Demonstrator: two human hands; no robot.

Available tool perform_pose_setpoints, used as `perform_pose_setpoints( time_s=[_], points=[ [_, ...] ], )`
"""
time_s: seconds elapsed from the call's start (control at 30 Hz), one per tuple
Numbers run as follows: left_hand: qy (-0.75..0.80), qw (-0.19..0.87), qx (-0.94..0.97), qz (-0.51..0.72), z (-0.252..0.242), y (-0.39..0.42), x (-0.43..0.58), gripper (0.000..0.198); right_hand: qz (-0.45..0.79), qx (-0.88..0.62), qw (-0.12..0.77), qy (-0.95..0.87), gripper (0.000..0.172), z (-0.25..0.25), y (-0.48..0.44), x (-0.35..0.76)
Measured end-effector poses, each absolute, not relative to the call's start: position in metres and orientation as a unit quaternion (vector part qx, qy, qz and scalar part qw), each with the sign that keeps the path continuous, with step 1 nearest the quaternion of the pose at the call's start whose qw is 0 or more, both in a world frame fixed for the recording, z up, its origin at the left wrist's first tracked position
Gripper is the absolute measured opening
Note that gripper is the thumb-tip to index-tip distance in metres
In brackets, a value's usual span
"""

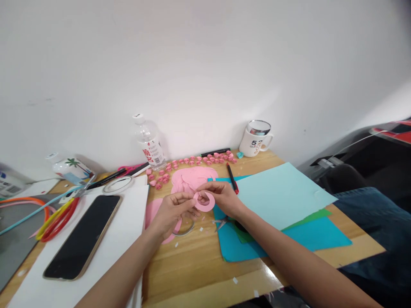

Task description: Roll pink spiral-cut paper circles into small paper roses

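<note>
Both hands hold a curled strip of pink paper (208, 206) over the middle of the table. My left hand (173, 210) pinches its left side between thumb and fingers. On the strip's right and upper edge, the fingers of my right hand (226, 197) are closed. Behind them lies a pile of pink paper cutouts (191, 176), and another pink sheet (153, 211) is partly under my left hand. A roll of tape (184, 233) shows below the left fingers. Small scissors (221, 223) lie beneath my right wrist, their handles partly hidden.
Many small rolled pink paper pieces (192, 161) line the wall beside a water bottle (150, 145) and a white mug (255, 140). Blue sheets (282, 194) lie right, with a red pen (232, 177). A phone (83, 237) and red-yellow-handled scissors (61, 220) rest left on white paper.
</note>
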State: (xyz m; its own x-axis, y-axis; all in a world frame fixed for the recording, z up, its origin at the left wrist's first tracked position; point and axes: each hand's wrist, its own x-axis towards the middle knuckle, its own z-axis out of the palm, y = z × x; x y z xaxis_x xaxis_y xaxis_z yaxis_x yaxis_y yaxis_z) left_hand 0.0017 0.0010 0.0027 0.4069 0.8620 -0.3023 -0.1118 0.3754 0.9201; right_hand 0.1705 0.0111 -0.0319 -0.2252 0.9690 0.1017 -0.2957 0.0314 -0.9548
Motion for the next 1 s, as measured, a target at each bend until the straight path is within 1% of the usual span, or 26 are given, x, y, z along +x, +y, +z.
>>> perform_pose_setpoints(
  time_s=[0.13,0.33,0.7,1.0],
  points=[
    [0.436,0.700,0.461,0.327,0.0034,-0.0004,0.0020,0.022,0.639,-0.317,0.515,-0.475,0.028,-0.0318,0.0102,0.1699],
    [0.438,0.703,0.455,0.328,0.0042,-0.0016,0.0023,0.023,0.608,-0.316,0.525,-0.506,0.026,-0.0292,0.0093,0.1682],
    [0.448,0.708,0.434,0.331,0.0001,-0.0017,0.0025,0.022,0.617,-0.324,0.489,-0.525,0.033,-0.0318,0.0077,0.1653],
    [0.489,0.672,0.437,0.345,0.0020,-0.0021,0.0045,0.024,0.647,-0.315,0.465,-0.515,0.034,-0.0360,0.0086,0.1657]
  ],
)
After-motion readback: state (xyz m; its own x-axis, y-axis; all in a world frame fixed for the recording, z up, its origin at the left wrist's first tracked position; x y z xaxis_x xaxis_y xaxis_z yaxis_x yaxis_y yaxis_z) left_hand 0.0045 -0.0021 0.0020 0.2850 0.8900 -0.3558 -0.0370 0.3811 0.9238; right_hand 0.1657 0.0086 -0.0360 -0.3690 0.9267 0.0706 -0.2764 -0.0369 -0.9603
